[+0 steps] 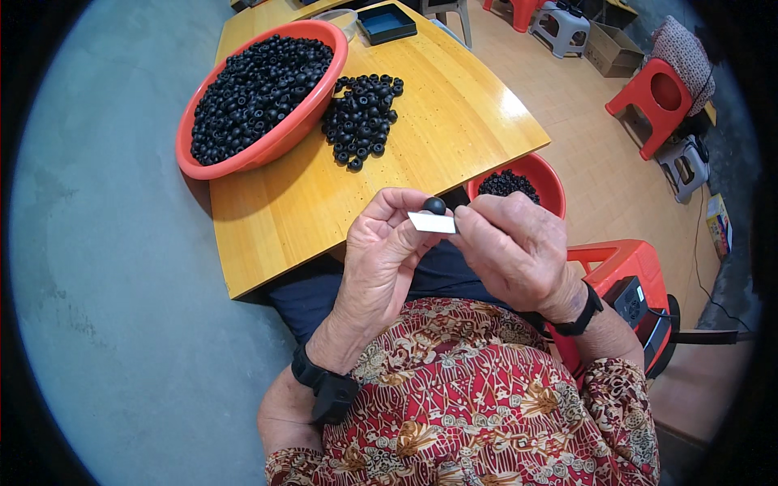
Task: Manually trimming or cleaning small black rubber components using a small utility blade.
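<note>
My left hand (374, 257) is closed, pinching a small round black piece (435, 205) between thumb and fingers, above my lap. Just in front of that piece lies a flat, bright white strip (432, 223) with a slanted end, shaped like a short blade. My right hand (519, 251) is closed at the strip's right end and holds it there. The strip crosses close to my left thumb. Whether its edge touches the black piece I cannot tell. Loose black pieces (361, 117) of a similar kind, several with a hole, are heaped on the yellow table (454, 105).
A big red basin (320, 121) full of black pieces stands on the table's left. Below the right edge is another red basin (553, 182) with black pieces. A dark tray (386, 23) sits at the far end. Red stools (666, 87) and a cardboard box (612, 50) stand right.
</note>
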The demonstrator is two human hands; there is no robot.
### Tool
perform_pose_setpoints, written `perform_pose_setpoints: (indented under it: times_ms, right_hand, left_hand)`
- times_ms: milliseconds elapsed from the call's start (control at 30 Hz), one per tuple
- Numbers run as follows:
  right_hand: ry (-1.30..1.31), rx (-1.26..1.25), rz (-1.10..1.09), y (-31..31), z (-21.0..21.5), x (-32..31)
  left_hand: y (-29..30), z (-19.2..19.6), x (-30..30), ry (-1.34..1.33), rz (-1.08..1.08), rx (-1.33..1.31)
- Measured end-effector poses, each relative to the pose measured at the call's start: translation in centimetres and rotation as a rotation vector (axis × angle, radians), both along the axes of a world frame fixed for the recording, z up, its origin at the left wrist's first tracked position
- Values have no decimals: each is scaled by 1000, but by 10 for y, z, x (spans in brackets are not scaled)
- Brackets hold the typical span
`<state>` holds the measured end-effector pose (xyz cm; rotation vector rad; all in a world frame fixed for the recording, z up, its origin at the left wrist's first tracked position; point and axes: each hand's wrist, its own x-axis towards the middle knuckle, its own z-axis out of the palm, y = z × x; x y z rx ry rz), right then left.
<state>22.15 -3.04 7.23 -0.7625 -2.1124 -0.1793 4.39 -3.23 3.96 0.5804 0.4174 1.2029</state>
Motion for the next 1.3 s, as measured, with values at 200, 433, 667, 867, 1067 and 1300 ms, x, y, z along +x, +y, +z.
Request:
perform_pose_setpoints:
  times_ms: [200,433,667,867,1067,1300]
  right_hand:
    - [-12,-1,7,0,1,1]
    - [11,-4,-9,1,-2,0]
    - [30,-5,-44,4,-7,1]
    - [104,-82,-62,10,-4,6]
    - [233,-264,-39,11,-4,7]
    - [244,-293,-41,10,-5,4]
  left_hand:
    - [0,-5,0,-43,-49,-42]
    - [-1,0,2,14,-27,-42]
    - [-1,-1,3,41,10,-45]
    - [0,0,0,30,-34,-68]
    - [1,0,-2,-57,-89,-179]
    - [-2,-5,-9,-144,-103,-220]
